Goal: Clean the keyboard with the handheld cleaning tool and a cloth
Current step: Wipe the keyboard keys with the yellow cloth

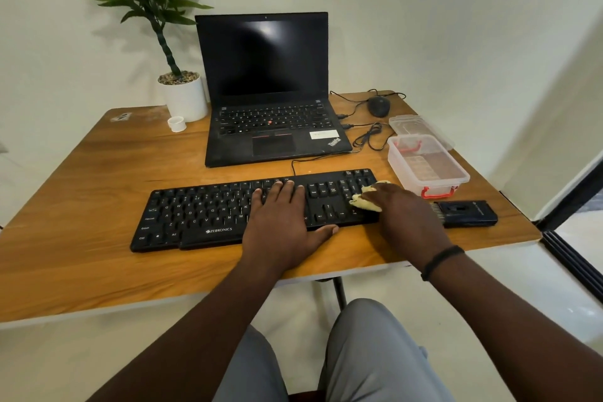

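A black keyboard [195, 209] lies across the wooden table [98, 173] in front of me. My left hand [280, 215] rests flat on its middle keys, fingers straight, thumb at the front edge. My right hand [401, 212] grips a bunched yellow cloth [367, 202] and presses it on the number pad at the keyboard's right end. The black handheld cleaning tool [466, 213] lies on the table just right of the keyboard, with its brush end toward my right hand.
An open black laptop [264, 91] stands behind the keyboard. A clear plastic box [427, 166] with red clasps and its lid [414, 127] sit at the right, a mouse [378, 106] and cables behind them. A potted plant [182, 95] stands back left.
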